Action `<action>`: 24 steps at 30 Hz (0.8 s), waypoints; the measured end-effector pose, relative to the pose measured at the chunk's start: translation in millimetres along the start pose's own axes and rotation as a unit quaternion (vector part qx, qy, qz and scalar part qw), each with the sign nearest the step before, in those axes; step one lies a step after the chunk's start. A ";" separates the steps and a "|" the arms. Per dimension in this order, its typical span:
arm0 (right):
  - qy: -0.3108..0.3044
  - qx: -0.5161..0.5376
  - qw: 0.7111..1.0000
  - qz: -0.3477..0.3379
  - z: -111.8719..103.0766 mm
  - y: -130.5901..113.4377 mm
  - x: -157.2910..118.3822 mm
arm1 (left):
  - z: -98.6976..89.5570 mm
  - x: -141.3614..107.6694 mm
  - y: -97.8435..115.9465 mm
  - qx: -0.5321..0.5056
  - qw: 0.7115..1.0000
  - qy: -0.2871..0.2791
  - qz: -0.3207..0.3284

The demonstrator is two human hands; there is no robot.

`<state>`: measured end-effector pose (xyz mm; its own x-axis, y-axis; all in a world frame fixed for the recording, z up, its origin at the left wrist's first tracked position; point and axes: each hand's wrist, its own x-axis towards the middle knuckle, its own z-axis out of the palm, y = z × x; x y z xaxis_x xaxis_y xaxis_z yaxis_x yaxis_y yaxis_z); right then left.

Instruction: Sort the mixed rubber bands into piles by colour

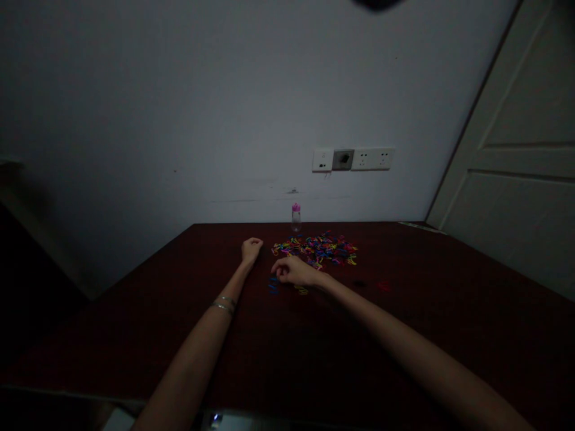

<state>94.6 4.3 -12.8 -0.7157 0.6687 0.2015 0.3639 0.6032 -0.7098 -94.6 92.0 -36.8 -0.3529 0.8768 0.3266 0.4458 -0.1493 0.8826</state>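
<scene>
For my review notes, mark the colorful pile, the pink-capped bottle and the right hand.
Colorful pile (pixel 327 246): head view, middle of the heap.
Pink-capped bottle (pixel 296 219): head view, clear body below the cap.
Right hand (pixel 294 271): head view, back of the hand.

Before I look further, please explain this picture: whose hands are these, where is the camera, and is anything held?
No machine here: these are one person's bare left hand and right hand, seen by a camera worn on the head. On the dark reddish-brown table lies a heap of small multicoloured loops; behind it stands a clear bottle with a pink cap. Small blue pieces lie by the right hand's fingers. Both hands are curled; the picture is too dim to tell whether they hold anything.
</scene>
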 end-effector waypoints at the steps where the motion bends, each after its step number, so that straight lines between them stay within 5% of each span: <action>1: 0.007 -0.003 1.000 0.002 -3.2 0.9 -0.7 | -0.1 -0.3 0.0 -0.001 1.000 -0.002 -0.001; 7: 0.112 -0.008 0.993 0.034 -42.0 10.8 -27.4 | 2.0 5.2 -8.0 0.006 1.000 -0.005 0.005; 13: 0.238 -0.073 0.963 0.100 -95.5 49.2 -82.1 | 4.4 9.7 -13.1 -0.025 0.999 -0.022 0.006; 18: 0.326 -0.115 0.920 0.186 -133.8 95.8 -139.5 | 1.4 5.3 -5.5 -0.051 0.995 -0.080 -0.005; 24: 0.355 -0.154 0.886 0.255 -143.4 131.7 -185.4 | -9.9 1.4 4.1 -0.021 0.983 -0.184 -0.010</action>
<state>360.7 22.1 -46.8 0.1039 0.9277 0.3587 0.7556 0.1609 -0.6350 -101.4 88.1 -29.4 -0.0372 0.9845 0.1714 0.4048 -0.1420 0.9033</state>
